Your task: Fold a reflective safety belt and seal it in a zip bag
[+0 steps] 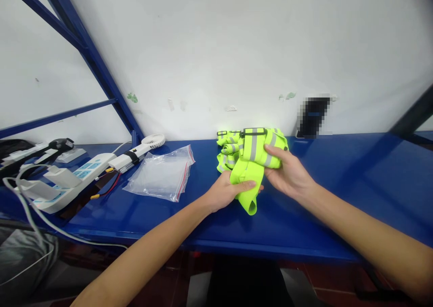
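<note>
Head view: plastic bags (154, 176) and power strip (90, 166) off left, neon rolls (230, 149) behind; arms (162, 230) outstretched, left hand (228, 190) pinching, right hand (287, 169) kinda cupping the reflective strap bundle (253, 149)

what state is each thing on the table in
Lime fabric bundle with grey stripes: partly loose, held by left hand and right hand
Lime striped pieces behind it: bundled up
Clear plastic bags: flat, overlapping
White plastic power strip: adapters plugged in
White handheld fan: lying down, on/off unclear
Dark rectangular device: propped up, pixelated
</note>
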A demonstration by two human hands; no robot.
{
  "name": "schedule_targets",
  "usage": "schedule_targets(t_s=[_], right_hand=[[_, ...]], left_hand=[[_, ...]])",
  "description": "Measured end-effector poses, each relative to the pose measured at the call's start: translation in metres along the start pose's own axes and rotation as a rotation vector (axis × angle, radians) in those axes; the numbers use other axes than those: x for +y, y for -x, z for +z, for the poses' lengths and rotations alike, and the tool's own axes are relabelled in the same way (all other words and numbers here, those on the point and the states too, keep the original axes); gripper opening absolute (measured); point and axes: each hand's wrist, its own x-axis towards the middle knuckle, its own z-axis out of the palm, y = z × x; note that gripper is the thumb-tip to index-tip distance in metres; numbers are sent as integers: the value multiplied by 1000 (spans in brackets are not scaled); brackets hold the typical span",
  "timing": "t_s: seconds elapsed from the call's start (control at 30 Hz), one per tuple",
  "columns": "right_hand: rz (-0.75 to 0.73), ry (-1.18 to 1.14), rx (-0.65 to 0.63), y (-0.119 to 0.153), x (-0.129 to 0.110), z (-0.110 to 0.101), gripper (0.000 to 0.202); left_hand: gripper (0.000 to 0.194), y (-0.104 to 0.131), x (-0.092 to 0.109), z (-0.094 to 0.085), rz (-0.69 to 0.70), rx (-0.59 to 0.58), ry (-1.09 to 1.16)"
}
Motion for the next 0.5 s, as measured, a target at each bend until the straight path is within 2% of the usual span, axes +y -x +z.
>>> schedule_targets(t_s=[0.13, 0.27, 0.37, 0.5], right_hand=[[-123, 146, 6, -1, 4, -4, 44], [-341, 511, 18, 4, 13, -10, 44], [-451, 733, -138, 7, 16, -15, 34], [-495, 837, -314, 6, 14, -19, 33]], left_hand=[[46, -1, -2, 1, -42, -1, 14], [47, -2, -2, 0, -64, -15, 97], [46, -3, -2, -2, -64, -15, 165], [41, -4, -2, -6, -84, -21, 240]])
